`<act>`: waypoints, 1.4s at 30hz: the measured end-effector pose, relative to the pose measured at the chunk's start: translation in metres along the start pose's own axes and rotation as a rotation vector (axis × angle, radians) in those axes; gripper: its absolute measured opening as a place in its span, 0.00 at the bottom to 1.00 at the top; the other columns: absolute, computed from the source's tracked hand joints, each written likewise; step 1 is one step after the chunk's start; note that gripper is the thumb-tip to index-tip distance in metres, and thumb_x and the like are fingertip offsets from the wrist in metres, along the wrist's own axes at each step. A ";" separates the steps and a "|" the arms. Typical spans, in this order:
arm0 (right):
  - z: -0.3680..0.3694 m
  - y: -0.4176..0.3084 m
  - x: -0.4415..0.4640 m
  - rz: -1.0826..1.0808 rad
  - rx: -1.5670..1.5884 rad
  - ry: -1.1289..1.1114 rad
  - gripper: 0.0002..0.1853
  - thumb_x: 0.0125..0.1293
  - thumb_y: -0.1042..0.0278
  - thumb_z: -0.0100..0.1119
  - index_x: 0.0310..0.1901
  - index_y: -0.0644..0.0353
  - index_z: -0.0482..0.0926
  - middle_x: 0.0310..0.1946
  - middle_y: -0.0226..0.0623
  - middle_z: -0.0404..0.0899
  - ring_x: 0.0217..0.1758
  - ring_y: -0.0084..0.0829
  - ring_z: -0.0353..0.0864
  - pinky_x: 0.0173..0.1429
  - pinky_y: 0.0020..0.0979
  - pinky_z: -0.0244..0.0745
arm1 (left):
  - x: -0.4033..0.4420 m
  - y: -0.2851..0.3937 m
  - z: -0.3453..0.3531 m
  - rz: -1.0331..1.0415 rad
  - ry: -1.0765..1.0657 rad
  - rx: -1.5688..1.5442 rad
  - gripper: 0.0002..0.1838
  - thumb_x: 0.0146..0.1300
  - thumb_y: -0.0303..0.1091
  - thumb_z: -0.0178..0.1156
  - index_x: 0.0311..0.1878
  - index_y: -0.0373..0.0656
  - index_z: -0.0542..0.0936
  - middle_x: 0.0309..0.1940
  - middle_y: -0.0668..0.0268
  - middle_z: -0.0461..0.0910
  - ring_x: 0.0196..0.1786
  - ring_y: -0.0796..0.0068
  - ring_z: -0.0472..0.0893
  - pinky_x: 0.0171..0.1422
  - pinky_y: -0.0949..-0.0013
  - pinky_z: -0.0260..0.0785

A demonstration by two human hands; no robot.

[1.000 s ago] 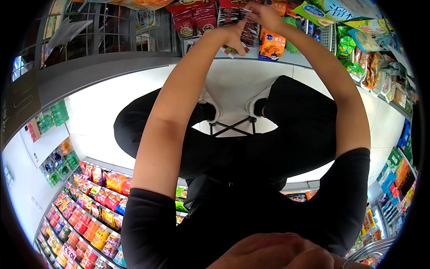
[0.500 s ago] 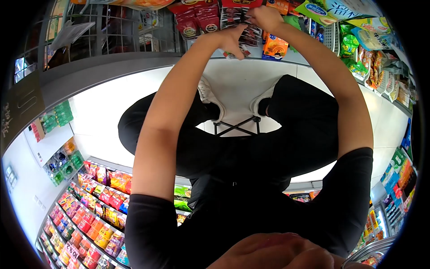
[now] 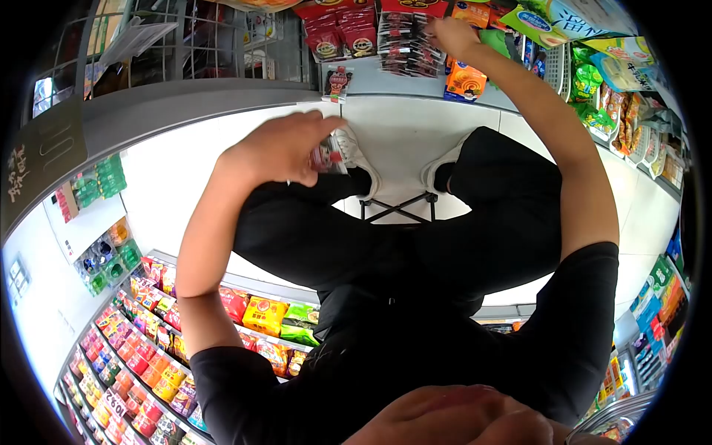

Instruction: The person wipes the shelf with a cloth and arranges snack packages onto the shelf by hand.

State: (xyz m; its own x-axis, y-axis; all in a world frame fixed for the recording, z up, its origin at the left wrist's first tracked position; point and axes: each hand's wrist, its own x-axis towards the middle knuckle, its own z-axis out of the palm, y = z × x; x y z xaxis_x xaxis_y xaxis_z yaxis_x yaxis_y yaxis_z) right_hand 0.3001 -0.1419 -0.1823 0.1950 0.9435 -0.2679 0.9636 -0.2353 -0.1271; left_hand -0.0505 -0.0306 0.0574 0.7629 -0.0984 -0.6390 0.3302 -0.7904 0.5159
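Observation:
In the head view my left hand (image 3: 285, 148) is closed around a small snack packet (image 3: 326, 157), red and clear, above my left shoe and knee. My right hand (image 3: 454, 38) reaches to the low shelf. Its bent fingers grip the upper right edge of a stack of small dark-and-red snack packets (image 3: 408, 50); the fingertips are partly hidden. A single similar packet (image 3: 338, 83) lies at the shelf's front edge, left of the stack. Dark red packets (image 3: 345, 38) sit beside the stack, and an orange box (image 3: 466, 80) stands to its right.
A wire-mesh rack (image 3: 215, 44) is at the upper left. Bagged snacks (image 3: 593, 81) fill baskets at the upper right. Behind me are shelves of colourful bags (image 3: 141, 348). Folding stool legs (image 3: 400, 208) show between my shoes on the white tiled floor.
My left hand has come away from the shelf, down and left, with a snack packet in it. The right hand stays at the stack. The view has shifted slightly.

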 end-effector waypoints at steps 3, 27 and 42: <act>0.002 -0.002 -0.002 -0.024 0.065 0.047 0.13 0.63 0.67 0.63 0.49 0.50 0.86 0.41 0.50 0.86 0.48 0.51 0.86 0.54 0.48 0.82 | -0.009 0.007 0.002 -0.048 -0.075 -0.050 0.49 0.39 0.27 0.71 0.73 0.40 0.68 0.46 0.53 0.77 0.50 0.50 0.79 0.56 0.57 0.73; -0.029 -0.036 0.000 -0.207 -0.071 0.177 0.12 0.57 0.69 0.68 0.44 0.50 0.88 0.63 0.32 0.75 0.68 0.38 0.74 0.62 0.39 0.80 | 0.003 -0.018 -0.009 -0.028 0.244 -0.034 0.44 0.44 0.27 0.71 0.71 0.45 0.70 0.57 0.54 0.78 0.60 0.50 0.78 0.62 0.56 0.73; -0.010 -0.030 0.016 -0.058 0.179 0.277 0.06 0.64 0.62 0.66 0.36 0.51 0.89 0.51 0.30 0.81 0.57 0.38 0.80 0.54 0.44 0.82 | 0.006 -0.025 -0.007 0.019 0.324 -0.029 0.45 0.45 0.25 0.69 0.72 0.52 0.71 0.54 0.53 0.78 0.54 0.52 0.80 0.58 0.58 0.74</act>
State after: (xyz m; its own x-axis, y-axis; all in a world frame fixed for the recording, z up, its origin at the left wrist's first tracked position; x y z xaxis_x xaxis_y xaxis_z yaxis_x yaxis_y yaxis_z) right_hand 0.2765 -0.1175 -0.1733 0.2068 0.9783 0.0116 0.9319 -0.1933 -0.3068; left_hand -0.0503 -0.0066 0.0447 0.9046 0.0884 -0.4169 0.3265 -0.7724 0.5448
